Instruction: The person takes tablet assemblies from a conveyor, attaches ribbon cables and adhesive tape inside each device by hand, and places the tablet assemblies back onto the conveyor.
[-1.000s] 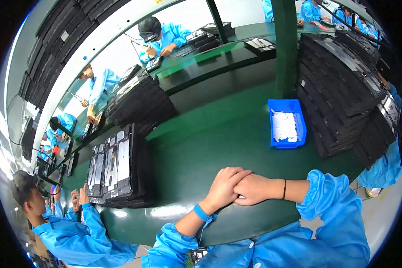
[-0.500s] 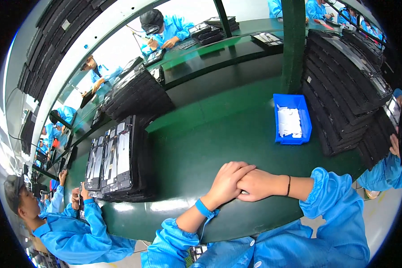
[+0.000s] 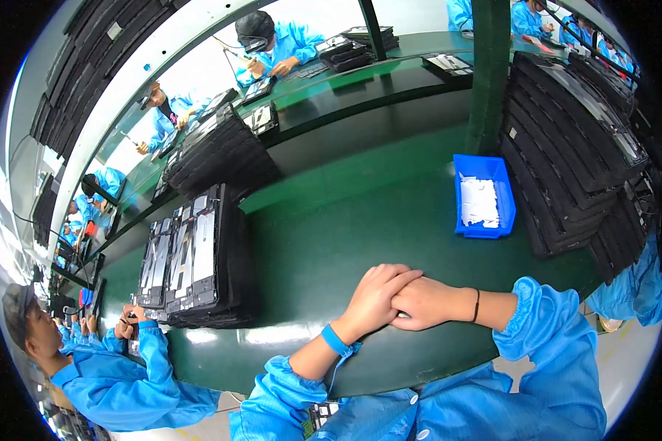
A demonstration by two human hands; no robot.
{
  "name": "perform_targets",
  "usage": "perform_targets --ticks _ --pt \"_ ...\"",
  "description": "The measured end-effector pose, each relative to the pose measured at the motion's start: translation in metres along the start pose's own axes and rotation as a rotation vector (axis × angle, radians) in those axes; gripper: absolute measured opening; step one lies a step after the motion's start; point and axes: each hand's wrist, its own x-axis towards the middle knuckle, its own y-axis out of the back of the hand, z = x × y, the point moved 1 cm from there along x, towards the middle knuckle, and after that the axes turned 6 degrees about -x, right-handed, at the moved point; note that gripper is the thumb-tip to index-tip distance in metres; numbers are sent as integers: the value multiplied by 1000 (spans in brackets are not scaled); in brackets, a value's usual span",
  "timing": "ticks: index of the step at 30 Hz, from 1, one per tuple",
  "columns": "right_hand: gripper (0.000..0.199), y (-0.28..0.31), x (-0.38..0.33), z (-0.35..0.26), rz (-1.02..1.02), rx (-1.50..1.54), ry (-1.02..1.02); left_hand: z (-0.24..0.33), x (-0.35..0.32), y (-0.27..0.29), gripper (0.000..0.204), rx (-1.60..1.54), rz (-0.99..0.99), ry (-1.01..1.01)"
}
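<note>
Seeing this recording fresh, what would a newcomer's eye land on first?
Probably the bright blue bin of white pieces, right of centre on the green table. Next, the tall stack of black trays just right of it; then the person's left hand and right hand, clasped below the picture's middle.

My left grip (image 3: pixel 373 296) lies across my right grip (image 3: pixel 429 303), over the bench (image 3: pixel 331 228). Ahead and to the right, a bin (image 3: pixel 485 231) holds small pieces (image 3: pixel 479 202), just left of a tray stack (image 3: pixel 559 154). Another stack (image 3: pixel 232 257) stands to my left, a third stack (image 3: pixel 224 162) behind it.
</note>
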Motion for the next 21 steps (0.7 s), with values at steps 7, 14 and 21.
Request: perform_targets --ticks 7,14,21 --pt "22 -1 -1 2 5 3 -2 0 1 0 54 -7 13 -10" --pt "22 0 0 -1 -4 5 -15 0 0 0 54 4 4 -3" --pt "22 0 -1 1 -3 3 -10 -2 0 -2 54 -8 2 15"
